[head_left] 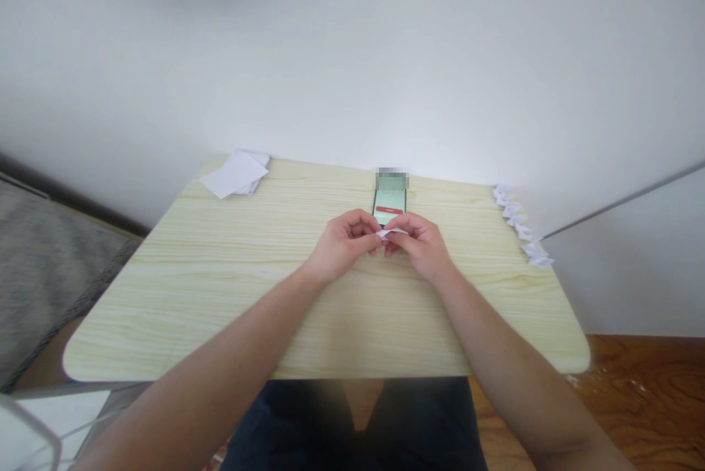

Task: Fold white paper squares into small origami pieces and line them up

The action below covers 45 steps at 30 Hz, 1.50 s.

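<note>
Left hand and right hand meet above counter centre, fingers of both pinched on small white paper piece held between them, just above counter surface. Phone lies flat just behind hands, screen lit. Stack of white paper sheets at far left corner. Row of folded paper pieces along far right edge

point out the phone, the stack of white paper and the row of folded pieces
phone (389,208), head view, on its lit screen
stack of white paper (236,174), head view, on the top sheet
row of folded pieces (521,231), head view, on a middle piece
</note>
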Each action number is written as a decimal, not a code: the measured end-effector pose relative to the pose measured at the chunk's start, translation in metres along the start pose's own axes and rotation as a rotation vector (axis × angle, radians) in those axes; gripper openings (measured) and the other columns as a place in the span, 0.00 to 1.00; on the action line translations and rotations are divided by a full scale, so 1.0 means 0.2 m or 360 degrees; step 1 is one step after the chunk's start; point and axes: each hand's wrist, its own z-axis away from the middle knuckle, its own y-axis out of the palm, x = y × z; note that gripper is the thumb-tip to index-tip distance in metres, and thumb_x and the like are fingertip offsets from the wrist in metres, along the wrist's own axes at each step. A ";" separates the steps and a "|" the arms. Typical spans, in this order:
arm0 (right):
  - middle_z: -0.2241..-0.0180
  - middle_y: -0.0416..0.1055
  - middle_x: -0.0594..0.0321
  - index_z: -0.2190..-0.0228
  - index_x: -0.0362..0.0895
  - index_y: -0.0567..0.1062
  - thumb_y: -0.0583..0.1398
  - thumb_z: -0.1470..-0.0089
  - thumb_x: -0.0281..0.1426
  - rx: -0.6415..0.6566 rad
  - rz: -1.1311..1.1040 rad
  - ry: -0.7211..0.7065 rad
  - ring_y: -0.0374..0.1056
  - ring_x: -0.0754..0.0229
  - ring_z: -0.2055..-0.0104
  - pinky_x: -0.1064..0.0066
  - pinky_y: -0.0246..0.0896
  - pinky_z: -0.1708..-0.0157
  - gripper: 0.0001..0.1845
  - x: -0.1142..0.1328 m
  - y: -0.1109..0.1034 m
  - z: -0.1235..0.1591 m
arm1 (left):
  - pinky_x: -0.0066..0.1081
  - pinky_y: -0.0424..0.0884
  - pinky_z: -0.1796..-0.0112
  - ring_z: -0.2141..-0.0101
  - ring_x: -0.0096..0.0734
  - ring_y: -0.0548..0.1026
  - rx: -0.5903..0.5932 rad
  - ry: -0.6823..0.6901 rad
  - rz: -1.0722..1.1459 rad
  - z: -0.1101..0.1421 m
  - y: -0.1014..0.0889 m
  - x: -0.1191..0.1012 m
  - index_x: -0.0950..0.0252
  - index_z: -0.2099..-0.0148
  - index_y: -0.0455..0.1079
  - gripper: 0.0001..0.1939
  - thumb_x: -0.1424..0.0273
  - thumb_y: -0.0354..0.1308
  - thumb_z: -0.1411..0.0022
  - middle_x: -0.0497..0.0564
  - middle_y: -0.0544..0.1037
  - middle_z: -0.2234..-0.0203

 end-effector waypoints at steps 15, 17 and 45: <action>0.69 0.81 0.62 0.63 0.44 0.79 0.72 0.52 0.39 0.0056 -0.0079 0.0157 0.75 0.62 0.72 0.68 0.74 0.67 0.16 0.01 -0.02 0.00 | 0.29 0.67 0.68 0.71 0.27 0.73 0.0011 0.0166 -0.0138 0.02 0.00 0.00 0.65 0.62 0.70 0.08 0.68 0.66 0.41 0.48 0.76 0.71; 0.68 0.81 0.62 0.62 0.44 0.79 0.72 0.53 0.38 0.0042 -0.0043 0.0151 0.76 0.61 0.71 0.67 0.75 0.65 0.17 0.00 -0.02 0.00 | 0.29 0.67 0.67 0.70 0.27 0.72 -0.0046 0.0239 -0.0344 0.02 0.00 0.01 0.64 0.61 0.70 0.07 0.69 0.64 0.40 0.47 0.75 0.71; 0.67 0.81 0.60 0.63 0.45 0.82 0.71 0.50 0.42 -0.0054 0.0140 0.0055 0.79 0.57 0.66 0.63 0.77 0.60 0.16 0.01 -0.03 0.01 | 0.32 0.69 0.64 0.66 0.32 0.76 -0.0283 0.0369 -0.0926 0.02 -0.01 0.02 0.61 0.61 0.78 0.08 0.63 0.60 0.35 0.49 0.81 0.67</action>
